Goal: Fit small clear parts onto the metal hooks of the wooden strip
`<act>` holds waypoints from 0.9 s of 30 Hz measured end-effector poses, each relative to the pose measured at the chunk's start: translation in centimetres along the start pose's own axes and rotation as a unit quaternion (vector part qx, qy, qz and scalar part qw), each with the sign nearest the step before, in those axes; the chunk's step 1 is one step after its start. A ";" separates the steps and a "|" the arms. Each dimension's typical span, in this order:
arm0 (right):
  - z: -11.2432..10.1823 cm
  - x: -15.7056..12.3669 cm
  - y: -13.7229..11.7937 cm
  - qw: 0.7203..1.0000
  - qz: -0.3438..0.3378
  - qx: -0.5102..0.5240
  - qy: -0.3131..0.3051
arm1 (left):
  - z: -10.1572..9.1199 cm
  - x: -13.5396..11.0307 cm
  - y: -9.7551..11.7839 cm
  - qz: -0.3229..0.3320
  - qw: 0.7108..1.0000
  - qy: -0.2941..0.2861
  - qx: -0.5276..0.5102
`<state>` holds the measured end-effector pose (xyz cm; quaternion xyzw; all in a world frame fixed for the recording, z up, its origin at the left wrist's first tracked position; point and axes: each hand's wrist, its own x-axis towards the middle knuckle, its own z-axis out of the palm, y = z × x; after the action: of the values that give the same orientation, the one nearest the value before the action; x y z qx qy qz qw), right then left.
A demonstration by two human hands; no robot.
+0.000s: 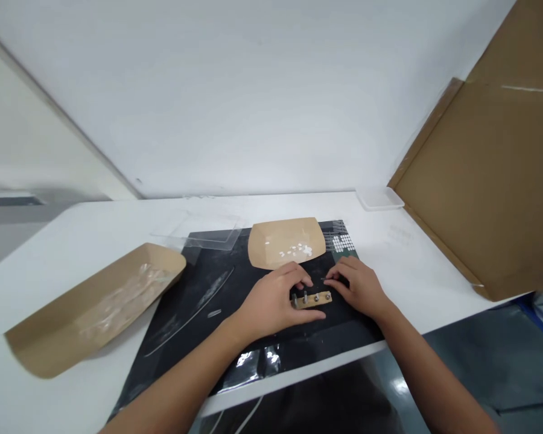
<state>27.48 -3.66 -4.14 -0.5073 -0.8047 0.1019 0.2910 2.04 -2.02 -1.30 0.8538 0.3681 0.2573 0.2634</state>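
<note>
A small wooden strip point(314, 299) with several metal, round-topped pins in a row lies on the black mat. My left hand point(271, 298) curves around its left end, thumb stretched along the near side and fingertips beyond the far side, with a gap between them. Whether the palm touches the strip is hidden. Just beyond the strip's right end, my right hand point(355, 283) is closed in a pinch. A tiny dark sliver point(323, 279) sticks out at its fingertips, too small to name. Behind both hands stands a shallow cardboard tray point(278, 235) with small white pieces in it.
A longer cardboard tray point(58, 325) with clear plastic bags lies left. Clear sheets point(217, 238) overlap the black mat point(185, 301). White dots point(344, 243) sit at the mat's right corner. A clear plastic lid point(379, 199) and large cardboard box point(489, 193) are right.
</note>
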 end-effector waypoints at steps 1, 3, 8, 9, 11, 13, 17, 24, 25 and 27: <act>-0.3 0.0 0.0 1.000 0.001 0.017 0.021 | -0.1 -0.1 0.2 0.014 1.000 0.018 0.001; -1.0 -0.1 -0.3 0.995 0.021 0.066 0.073 | -0.3 -0.2 0.7 0.040 0.997 0.064 0.000; -1.8 -1.8 -3.5 0.961 0.111 0.214 0.135 | -0.9 -0.1 1.4 0.111 0.982 0.100 -0.115; -1.7 -2.4 -4.4 0.951 0.120 0.256 0.127 | -0.9 0.0 1.4 0.117 0.977 0.082 -0.155; -1.1 -3.6 -6.2 0.928 0.122 0.332 0.113 | -1.0 0.0 1.4 0.118 0.965 0.040 -0.230; -0.3 -4.5 -7.7 0.902 0.135 0.389 0.130 | -1.0 -0.1 1.5 0.116 0.955 0.006 -0.274; 0.9 -5.3 -8.8 0.863 0.199 0.428 0.181 | -1.0 -0.2 1.7 0.121 0.943 -0.022 -0.308; 1.4 -4.8 -8.4 0.879 0.147 0.417 0.178 | -0.9 -0.4 1.8 0.070 0.925 -0.039 -0.370; 1.3 -4.7 -8.3 0.887 0.133 0.407 0.174 | -0.8 -0.4 1.7 0.054 0.924 -0.038 -0.378; 1.1 -4.4 -8.3 0.904 0.104 0.379 0.167 | -0.6 -0.5 1.7 0.020 0.921 -0.034 -0.389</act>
<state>21.96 -11.20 -2.84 -0.4492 -0.5876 0.3430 0.5790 2.19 -3.24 0.06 0.6998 0.2126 0.3564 0.5814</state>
